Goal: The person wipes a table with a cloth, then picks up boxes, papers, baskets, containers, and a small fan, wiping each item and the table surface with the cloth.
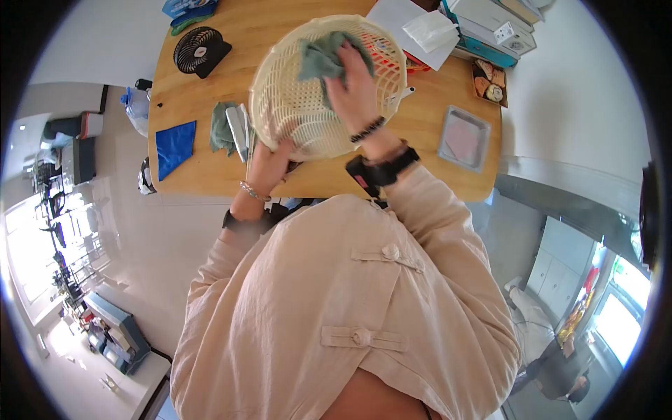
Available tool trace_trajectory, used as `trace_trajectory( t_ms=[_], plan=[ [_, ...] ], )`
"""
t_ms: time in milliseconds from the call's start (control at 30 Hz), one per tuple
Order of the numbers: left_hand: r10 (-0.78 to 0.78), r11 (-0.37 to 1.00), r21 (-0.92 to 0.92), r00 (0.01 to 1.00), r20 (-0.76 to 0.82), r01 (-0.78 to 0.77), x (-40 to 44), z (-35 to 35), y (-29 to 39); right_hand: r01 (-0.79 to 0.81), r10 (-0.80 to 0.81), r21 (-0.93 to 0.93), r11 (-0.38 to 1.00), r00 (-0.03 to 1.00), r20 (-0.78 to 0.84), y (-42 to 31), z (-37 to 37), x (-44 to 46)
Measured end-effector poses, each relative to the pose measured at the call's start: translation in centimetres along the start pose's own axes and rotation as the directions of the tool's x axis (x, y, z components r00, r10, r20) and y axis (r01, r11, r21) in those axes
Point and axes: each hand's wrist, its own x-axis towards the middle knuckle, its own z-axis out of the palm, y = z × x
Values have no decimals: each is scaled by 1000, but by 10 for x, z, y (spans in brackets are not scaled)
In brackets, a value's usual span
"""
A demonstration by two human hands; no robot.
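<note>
A cream plastic mesh basket (280, 91) is held up over the wooden table. My left hand (271, 164), slightly blurred, grips its near-left rim; part of the fingers is hidden by the basket. My right hand (355, 91) is inside the basket with a green cloth (320, 58) bunched under its fingers, pressed against the mesh near the far side. A second green cloth (222, 128) lies on the table left of the basket, beside a long white object (236, 134) whose kind I cannot make out. Something red shows through and behind the basket's right side.
On the wooden table (420, 168) a black fan (201, 52) and a blue folded cloth (175, 148) are at left. A grey tray (465, 138) with something pink, a box of bread-like pieces (489, 82) and a tissue pack (430, 29) are at right. A person (556, 371) is at lower right.
</note>
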Motion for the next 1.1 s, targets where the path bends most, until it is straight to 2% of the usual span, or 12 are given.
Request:
trace_trajectory(
  t_ms=[100, 167, 300, 367, 433, 500, 567, 633, 667, 833, 1033, 1100],
  plan=[
    [-124, 988, 102, 990, 68, 116, 4, 0, 13, 297, -248, -198, 934, 939, 238, -29, 10, 4],
    [183, 974, 134, 983, 25, -185, 12, -9, 6, 409, -348, -23, 912, 803, 485, -42, 9, -9],
    [109, 990, -86, 994, -10, -109, 11, -27, 18, 297, -281, 106, 949, 641, 714, -11, -4, -40],
    [87, 996, -13, 995, -53, -88, 6, -26, 16, 356, -221, -56, 933, 687, 693, -2, -25, -32],
    [-29, 982, -190, 998, -59, 17, 2, -14, 19, 385, -150, -233, 893, 743, 653, -5, -30, -24],
    [-85, 977, -195, 996, -13, 81, 1, -3, 27, 259, -134, -369, 893, 934, 332, -15, -30, -9],
    [135, 991, 4, 991, 18, -135, 7, 5, 22, 158, -57, -368, 916, 961, 271, -12, -18, -11],
    [73, 987, 141, 997, 38, -78, 19, -10, 13, -17, -31, 85, 996, 846, 532, -8, -6, -23],
    [63, 995, 78, 997, 36, -66, 23, -11, 22, -16, -28, 79, 997, 852, 522, -20, -8, -29],
    [113, 993, -34, 993, -19, -114, 27, -19, 50, 345, -109, -174, 922, 665, 739, -23, -39, -45],
    [119, 986, 120, 993, -2, -118, 34, -41, 72, 681, -304, -368, 633, 656, 691, 11, -89, -5],
    [-50, 994, 94, 999, 17, 48, 36, -41, 89, 731, -403, -373, 571, 646, 648, 14, -85, -2]
  ],
)
